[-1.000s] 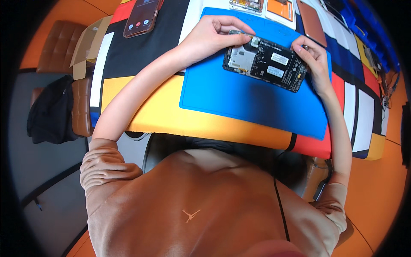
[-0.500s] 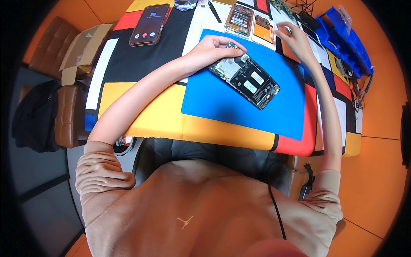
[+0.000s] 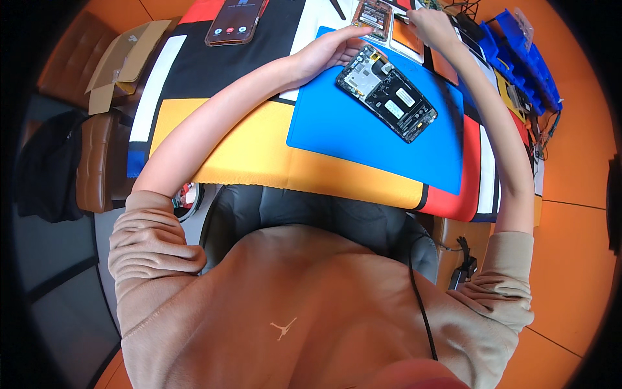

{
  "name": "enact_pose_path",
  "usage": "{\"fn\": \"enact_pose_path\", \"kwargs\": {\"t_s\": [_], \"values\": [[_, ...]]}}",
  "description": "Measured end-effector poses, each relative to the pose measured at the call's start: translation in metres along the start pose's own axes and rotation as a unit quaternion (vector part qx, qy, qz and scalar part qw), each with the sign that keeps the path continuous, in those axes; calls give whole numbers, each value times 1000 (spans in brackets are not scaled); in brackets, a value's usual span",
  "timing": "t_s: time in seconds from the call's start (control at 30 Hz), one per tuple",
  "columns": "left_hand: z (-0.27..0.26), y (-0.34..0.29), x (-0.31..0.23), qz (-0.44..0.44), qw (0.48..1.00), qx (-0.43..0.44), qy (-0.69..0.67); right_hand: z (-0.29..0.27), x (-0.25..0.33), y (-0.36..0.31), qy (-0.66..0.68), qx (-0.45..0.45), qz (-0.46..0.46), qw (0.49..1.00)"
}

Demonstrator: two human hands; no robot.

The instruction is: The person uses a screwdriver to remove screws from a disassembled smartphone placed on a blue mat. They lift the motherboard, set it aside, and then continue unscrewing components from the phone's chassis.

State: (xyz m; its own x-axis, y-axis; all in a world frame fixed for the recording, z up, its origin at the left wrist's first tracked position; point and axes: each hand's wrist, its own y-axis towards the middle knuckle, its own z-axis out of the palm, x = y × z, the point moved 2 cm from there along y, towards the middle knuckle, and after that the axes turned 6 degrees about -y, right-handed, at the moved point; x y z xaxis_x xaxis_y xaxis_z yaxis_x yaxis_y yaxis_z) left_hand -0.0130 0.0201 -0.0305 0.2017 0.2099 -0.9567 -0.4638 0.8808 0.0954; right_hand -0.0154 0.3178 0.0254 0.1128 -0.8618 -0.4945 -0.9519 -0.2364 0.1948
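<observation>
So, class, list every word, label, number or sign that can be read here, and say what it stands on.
No words or numbers are legible.
Opened black phone: two white labels, print too small.
Opened device by the blue mat's far edge: print too small.
Lit phone: text too small; round button signs.
Sweatshirt: pale emblem, wordless.

The call-screen smartphone [image 3: 234, 24] and the slim black tool [image 3: 338, 9] run off the upper edge. The right hand [image 3: 433, 30] covers the upper corner of the white-framed orange panel [image 3: 407, 37], so whether its grip holds anything cannot be told; print on the opened phone [image 3: 386, 89] is too small to read.
</observation>
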Motion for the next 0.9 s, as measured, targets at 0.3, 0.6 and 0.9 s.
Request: {"fn": "enact_pose_path", "kwargs": {"t_s": [0.3,0.6,0.9], "values": [[-1,-4,-10,-44,990,53,125,-84,43,-80,231,-270,119,927],[2,0,5,-26,982,55,178,-96,127,-127,542,-286,88,785],[6,-5,-4,-140,974,172,34,-103,165,-127,409,-326,-8,852]]}}
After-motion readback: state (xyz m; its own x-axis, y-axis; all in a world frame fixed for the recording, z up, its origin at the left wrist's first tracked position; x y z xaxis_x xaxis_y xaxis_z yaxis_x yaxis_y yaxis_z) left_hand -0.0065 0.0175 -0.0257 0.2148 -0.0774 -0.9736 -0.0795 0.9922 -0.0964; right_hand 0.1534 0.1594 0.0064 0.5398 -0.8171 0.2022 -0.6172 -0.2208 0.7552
